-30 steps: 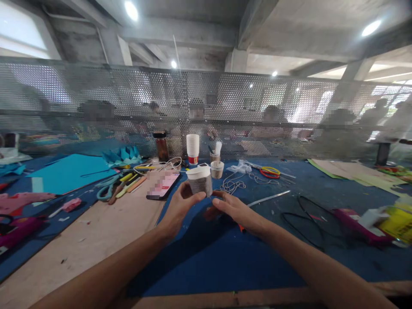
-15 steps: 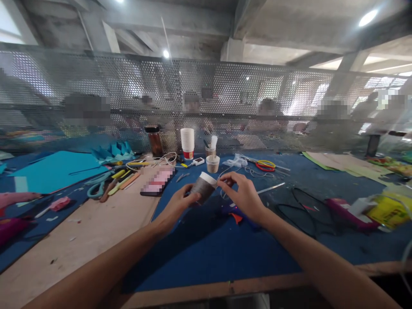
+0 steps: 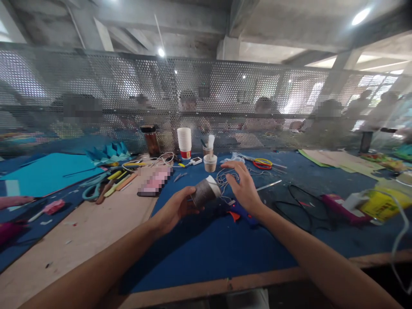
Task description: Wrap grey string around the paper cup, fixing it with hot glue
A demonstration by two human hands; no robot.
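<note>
Cup (image 3: 203,194) centre frame over the blue mat (image 3: 206,253), tipped so its rim faces our right hand (image 3: 243,189). Left hand (image 3: 174,209) clamps the base. Right hand is spread open beside the rim. Glue gun (image 3: 242,213) just below, string (image 3: 225,176) beyond.

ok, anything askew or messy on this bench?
The grey paper cup with a white rim in the left hand is tipped on its side, rim toward the open right hand. Loose white string lies tangled on the blue mat beyond it. No spill visible.
</note>
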